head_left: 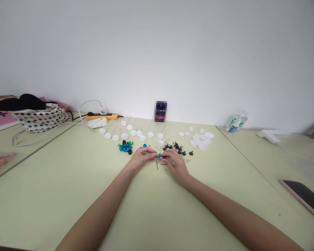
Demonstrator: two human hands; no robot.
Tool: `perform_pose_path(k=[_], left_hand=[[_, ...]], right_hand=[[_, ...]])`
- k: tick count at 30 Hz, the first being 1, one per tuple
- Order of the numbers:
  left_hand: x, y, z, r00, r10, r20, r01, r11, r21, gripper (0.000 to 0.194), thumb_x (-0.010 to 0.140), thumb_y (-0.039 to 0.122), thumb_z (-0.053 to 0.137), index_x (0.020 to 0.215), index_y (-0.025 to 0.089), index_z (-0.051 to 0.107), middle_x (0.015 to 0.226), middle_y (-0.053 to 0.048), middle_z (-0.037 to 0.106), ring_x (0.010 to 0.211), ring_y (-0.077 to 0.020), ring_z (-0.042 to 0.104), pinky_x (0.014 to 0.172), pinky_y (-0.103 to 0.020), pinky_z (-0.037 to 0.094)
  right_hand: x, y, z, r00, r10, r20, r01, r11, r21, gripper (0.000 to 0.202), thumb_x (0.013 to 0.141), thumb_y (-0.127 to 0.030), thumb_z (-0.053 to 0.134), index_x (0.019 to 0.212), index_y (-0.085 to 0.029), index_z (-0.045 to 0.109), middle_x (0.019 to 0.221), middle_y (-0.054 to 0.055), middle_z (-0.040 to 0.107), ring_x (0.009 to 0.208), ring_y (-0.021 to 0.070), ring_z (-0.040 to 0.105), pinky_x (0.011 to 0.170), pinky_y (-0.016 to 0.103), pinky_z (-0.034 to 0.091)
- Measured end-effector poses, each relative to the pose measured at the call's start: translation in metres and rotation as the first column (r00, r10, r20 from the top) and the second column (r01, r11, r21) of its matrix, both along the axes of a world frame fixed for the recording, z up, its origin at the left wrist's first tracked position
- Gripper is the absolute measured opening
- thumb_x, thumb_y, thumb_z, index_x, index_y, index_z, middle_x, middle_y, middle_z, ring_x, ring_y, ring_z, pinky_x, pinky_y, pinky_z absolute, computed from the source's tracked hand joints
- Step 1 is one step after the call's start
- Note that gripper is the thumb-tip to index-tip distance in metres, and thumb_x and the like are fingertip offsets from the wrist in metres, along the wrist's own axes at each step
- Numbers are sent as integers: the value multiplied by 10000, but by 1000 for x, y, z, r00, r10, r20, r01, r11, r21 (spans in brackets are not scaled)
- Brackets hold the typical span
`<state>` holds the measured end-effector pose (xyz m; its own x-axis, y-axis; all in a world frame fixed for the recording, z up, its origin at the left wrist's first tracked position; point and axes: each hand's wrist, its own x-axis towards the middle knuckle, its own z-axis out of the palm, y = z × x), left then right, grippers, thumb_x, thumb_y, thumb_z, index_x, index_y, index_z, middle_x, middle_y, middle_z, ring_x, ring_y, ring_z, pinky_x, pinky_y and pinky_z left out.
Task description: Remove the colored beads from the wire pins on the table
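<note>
My left hand is closed in a pinch on a small shiny blue part. A thin rod also seems to lie along its fingers. Right beside it, my right hand is closed, fingertips on a small black part that meets the blue one; the exact contact is too small to see. Thin metal rods lie under and between the hands. Black flanged pieces are scattered beyond my right hand. A pile of blue metallic pieces, with some green and black ones, sits left of my left hand.
Clear tubes with white caps lie behind the hands; white discs are heaped to the right. A phone leans on the wall. Around stand a yellow power strip, woven basket, clear bottle and another phone.
</note>
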<state>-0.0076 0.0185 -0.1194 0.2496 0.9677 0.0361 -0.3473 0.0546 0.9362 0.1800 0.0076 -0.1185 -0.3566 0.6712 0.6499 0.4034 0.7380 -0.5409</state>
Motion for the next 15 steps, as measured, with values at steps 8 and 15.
perform_pose_path(k=[8, 15], left_hand=[[1, 0, -1, 999, 28, -37, -27, 999, 20, 243, 581, 254, 772, 772, 138, 677, 786, -37, 652, 748, -159, 619, 788, -326, 464], [0, 1, -3, 996, 45, -76, -43, 999, 33, 255, 582, 267, 772, 792, 149, 686, 763, -43, 665, 790, -164, 613, 810, -320, 454]], right_hand=[[0, 2, -2, 1000, 0, -17, -1, 999, -51, 124, 864, -223, 481, 941, -202, 575, 929, 74, 559, 823, 178, 562, 730, 331, 490], [1, 4, -4, 999, 6, -38, -10, 996, -84, 122, 862, -212, 486, 944, -204, 576, 919, 69, 572, 850, 182, 557, 745, 333, 481]])
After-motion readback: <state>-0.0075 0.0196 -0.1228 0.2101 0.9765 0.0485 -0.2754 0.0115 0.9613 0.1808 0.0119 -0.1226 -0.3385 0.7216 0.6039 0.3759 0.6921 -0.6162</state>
